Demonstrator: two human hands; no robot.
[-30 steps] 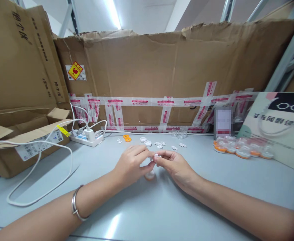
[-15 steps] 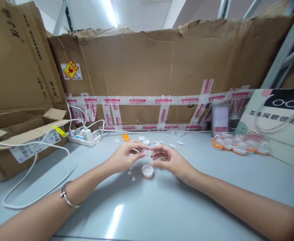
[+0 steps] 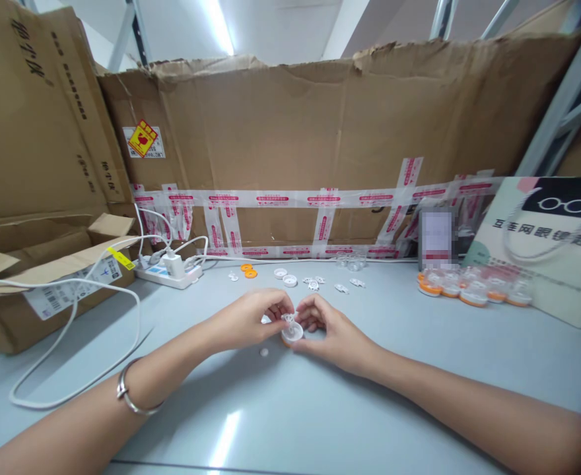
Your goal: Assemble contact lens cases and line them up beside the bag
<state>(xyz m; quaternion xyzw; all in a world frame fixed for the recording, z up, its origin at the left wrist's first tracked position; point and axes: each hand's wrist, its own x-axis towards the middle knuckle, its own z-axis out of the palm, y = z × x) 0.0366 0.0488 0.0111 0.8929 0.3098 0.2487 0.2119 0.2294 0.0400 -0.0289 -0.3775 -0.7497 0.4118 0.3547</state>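
My left hand [image 3: 248,320] pinches a small white plastic piece [image 3: 288,318] with spokes between thumb and fingertips. Right under that piece, a round white cup [image 3: 294,334] with an orange base stands on the table. My right hand [image 3: 335,336] is curled around the cup's right side, its thumb at the front rim and its fingers behind. A small white disc [image 3: 264,353] lies just left of the cup. Behind the hands are similar white spoked pieces [image 3: 313,284], two white rings [image 3: 289,281] and two orange rings [image 3: 251,274].
At right, several finished-looking clear-topped orange discs [image 3: 473,295] lie before a paper bag [image 3: 543,264]. A white power strip [image 3: 171,277] with looping cables and an open cardboard box [image 3: 72,290] stand at left. A large cardboard sheet [image 3: 280,125] closes off the back.
Both hands have come down and nearer to me, onto the cup. The left hand brought the white piece over it; the right hand closed around its side.
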